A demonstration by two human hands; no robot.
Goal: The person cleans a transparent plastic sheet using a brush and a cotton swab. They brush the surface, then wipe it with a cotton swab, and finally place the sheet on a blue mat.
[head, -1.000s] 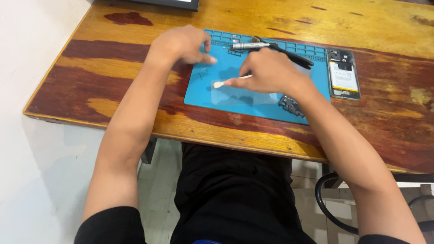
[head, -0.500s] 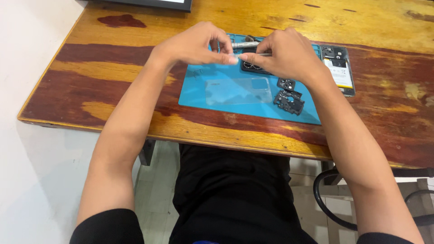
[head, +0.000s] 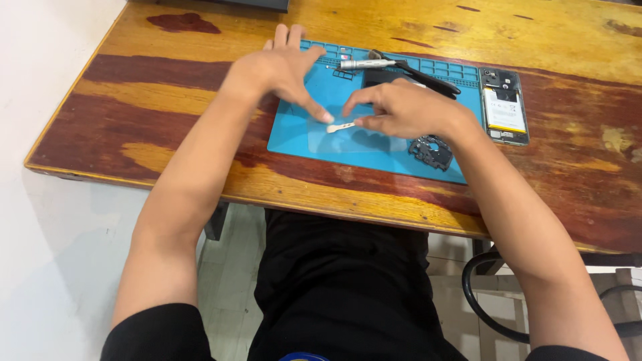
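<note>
strip: small pale flat piece, lying low over the blue mat, near its middle; one end pinched, other end pointing toward 9 o'clock
right hand: thumb and forefinger pressed together on the 3 o'clock end of the strip; other fingers curled under
left hand: spread flat on the mat's 10 o'clock part, fingers fanned toward 12 o'clock; thumb stretched toward 4 o'clock, tip just beside the strip's free end; touching or not, cannot tell; holding nothing
blue mat: rectangular, with small tray compartments along its 12 o'clock edge; resting on the wooden table
clear sheet: faint see-through rectangle on the mat, under the strip and right hand
silver tool: pen-shaped, lying across the tray compartments at 12 o'clock of the right hand
black tool: long, dark, slanting toward 4 o'clock from the silver tool
dark part: flat black frame piece at 5 o'clock of the right hand, on the mat
opened phone: back removed, battery showing, at 3 o'clock just off the mat
wooden table: worn, red and yellow patches
</note>
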